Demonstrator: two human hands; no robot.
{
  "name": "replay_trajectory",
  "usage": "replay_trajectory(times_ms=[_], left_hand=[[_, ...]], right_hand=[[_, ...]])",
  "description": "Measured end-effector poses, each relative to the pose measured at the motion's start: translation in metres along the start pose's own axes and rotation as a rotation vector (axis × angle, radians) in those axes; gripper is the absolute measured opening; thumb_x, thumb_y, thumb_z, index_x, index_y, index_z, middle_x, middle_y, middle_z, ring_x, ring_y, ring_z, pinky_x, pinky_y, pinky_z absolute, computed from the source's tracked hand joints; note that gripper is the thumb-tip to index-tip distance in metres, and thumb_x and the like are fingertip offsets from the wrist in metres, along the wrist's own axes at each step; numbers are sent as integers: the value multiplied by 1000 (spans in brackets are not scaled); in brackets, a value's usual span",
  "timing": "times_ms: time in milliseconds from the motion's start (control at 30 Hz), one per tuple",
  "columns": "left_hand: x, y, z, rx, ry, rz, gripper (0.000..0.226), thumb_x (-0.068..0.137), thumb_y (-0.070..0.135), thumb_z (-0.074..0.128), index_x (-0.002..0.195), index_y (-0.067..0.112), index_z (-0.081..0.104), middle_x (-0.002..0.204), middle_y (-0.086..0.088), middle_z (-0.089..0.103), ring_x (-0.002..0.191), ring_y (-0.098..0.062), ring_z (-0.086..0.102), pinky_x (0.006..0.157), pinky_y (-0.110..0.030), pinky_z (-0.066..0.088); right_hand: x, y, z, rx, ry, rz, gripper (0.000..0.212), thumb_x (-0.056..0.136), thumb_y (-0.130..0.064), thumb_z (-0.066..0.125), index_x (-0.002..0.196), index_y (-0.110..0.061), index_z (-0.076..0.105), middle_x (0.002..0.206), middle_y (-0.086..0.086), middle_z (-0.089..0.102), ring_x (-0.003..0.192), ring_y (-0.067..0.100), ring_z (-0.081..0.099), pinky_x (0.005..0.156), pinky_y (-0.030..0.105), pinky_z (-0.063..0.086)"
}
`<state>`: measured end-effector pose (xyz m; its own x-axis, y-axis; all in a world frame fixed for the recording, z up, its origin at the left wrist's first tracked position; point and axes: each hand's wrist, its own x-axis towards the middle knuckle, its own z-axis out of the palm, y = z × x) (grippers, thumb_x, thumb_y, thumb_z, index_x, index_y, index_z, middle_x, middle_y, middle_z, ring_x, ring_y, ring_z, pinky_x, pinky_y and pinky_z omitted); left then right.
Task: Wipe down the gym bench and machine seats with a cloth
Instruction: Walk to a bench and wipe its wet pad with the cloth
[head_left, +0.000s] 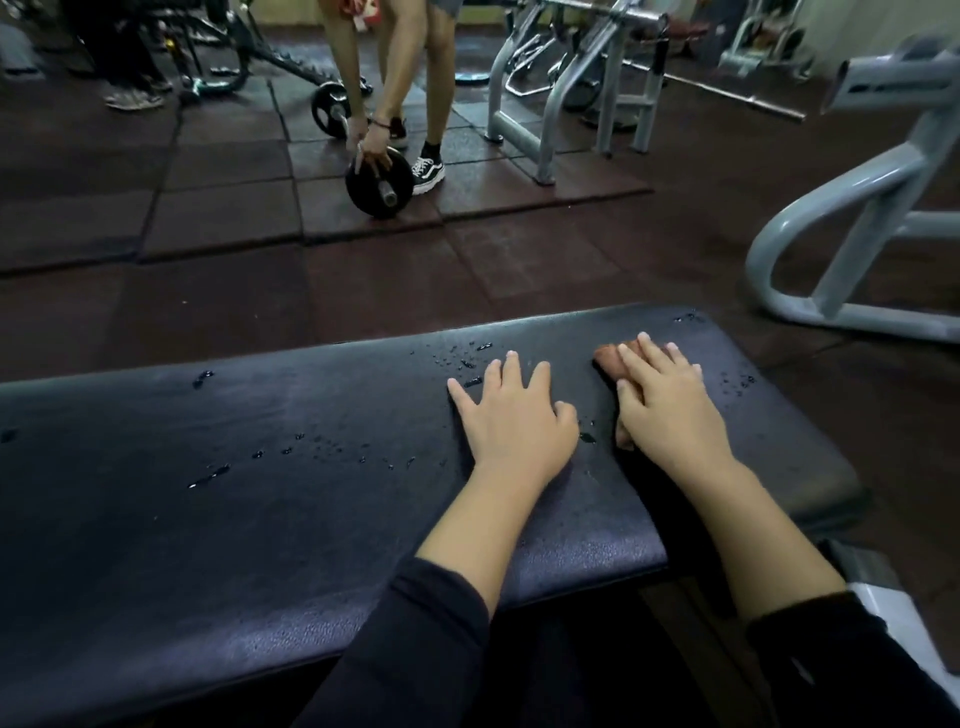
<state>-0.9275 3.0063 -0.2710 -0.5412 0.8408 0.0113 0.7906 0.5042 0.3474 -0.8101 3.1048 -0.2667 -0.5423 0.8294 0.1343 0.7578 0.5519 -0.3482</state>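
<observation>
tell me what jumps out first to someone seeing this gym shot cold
Two bare hands lie flat on a dark padded bench in the foreground: the left hand on the bare pad, the right hand pressing a brownish cloth near the bench's right end. Water droplets dot the pad to the left of the hands. Beyond, another person bends over a barbell, gripping a black weight plate on the rubber-tiled floor.

Dim indoor light, soft sheen on the wet bench pad (260, 519), far gym frames (571, 78) blurred, wide-angle bending at edges
</observation>
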Motion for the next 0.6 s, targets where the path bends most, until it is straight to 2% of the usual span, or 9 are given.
replay_trajectory(times_ms=[100, 300, 400, 600], left_hand=[[27, 16, 5, 38, -15, 68, 53, 100, 39, 27, 152, 31, 21, 163, -3, 5, 149, -18, 1, 113, -61, -8], [61, 19, 19, 74, -10, 91, 53, 100, 45, 19, 153, 37, 17, 163, 0, 3, 149, -16, -4, 114, -60, -10], [66, 17, 20, 89, 1, 95, 53, 101, 47, 17, 153, 39, 14, 163, 1, 3, 149, -17, -4, 114, -59, -9], [67, 18, 27, 125, 34, 87, 53, 101, 48, 14, 153, 39, 11, 163, 1, 1, 149, -18, -4, 115, -58, -9]], right_hand=[[18, 6, 1, -8, -71, -56, 49, 99, -21, 34, 148, -19, 27, 159, -3, 9, 146, 19, 3, 117, 39, 0], [31, 19, 2, -37, -112, -122, 49, 102, -26, 27, 149, -31, 17, 159, -6, 7, 146, 16, 1, 117, 38, 1], [47, 25, 1, -52, -103, -86, 48, 102, -26, 26, 148, -36, 18, 159, -4, 7, 146, 18, 2, 117, 40, 1], [57, 28, 8, -84, -121, -132, 45, 101, -34, 25, 145, -42, 22, 158, -8, 9, 146, 17, -1, 117, 40, 0]])
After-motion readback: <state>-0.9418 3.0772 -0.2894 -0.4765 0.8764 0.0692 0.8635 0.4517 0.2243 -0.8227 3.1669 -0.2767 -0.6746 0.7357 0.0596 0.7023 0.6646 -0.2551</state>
